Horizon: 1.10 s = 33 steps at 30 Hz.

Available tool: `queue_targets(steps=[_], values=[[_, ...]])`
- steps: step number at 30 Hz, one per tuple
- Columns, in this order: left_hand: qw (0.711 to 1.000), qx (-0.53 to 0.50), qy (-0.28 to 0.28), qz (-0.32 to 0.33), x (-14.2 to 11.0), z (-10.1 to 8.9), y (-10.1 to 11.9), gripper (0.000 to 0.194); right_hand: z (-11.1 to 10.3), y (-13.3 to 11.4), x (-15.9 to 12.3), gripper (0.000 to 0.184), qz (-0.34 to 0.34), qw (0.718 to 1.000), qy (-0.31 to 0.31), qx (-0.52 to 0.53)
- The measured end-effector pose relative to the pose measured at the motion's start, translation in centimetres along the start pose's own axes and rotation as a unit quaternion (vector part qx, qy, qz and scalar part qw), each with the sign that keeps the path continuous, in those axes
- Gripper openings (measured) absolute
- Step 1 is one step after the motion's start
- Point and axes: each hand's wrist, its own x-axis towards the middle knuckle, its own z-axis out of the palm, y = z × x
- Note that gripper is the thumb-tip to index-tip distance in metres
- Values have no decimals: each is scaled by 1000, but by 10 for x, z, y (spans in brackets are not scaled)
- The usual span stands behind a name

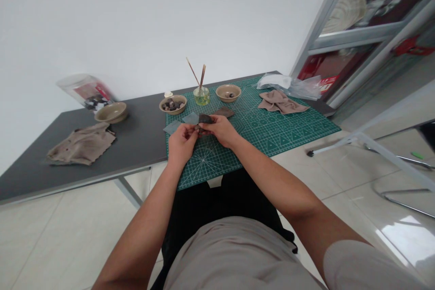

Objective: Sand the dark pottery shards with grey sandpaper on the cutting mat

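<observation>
Over the green cutting mat (pixel 251 129), both hands meet with closed fingers. My left hand (pixel 181 144) pinches a small brown nut-like piece (pixel 197 128), mostly covered by the fingertips. A dark square of what looks like sandpaper (pixel 205 118) is gripped in my right hand (pixel 222 130), against the small piece. Blue-grey sheets (pixel 172 127) lie flat just beyond my left hand. Behind my right hand a brown cloth scrap (pixel 224 112) rests on the mat.
Along the back stand a bowl of dark nut-like pieces (pixel 172 105), a glass jar with thin sticks (pixel 201 96) and another bowl (pixel 228 94). A cloth (pixel 280 102) and plastic bag (pixel 306 86) lie right; a cloth (pixel 83 142), bowl (pixel 111 112) and clear container (pixel 84 89) left.
</observation>
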Motion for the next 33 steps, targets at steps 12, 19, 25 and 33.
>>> queue_targets(steps=[12, 19, 25, 33], values=[[1000, 14, 7, 7, -1, 0, 2, 6, 0, -1, 0, 34, -2, 1000, -9, 21], [1000, -9, 3, -3, 1, -1, 1, 8, -3, 0, 0, 35, -1, 1000, -21, 21], [998, 58, -18, 19, 0, -2, 1, 11, -5, 6, 6, 33, -13, 1000, -5, 2], [998, 60, -20, 21, 0, -2, 2, 13, 0, 5, 4, 29, -28, 999, 13, -32]])
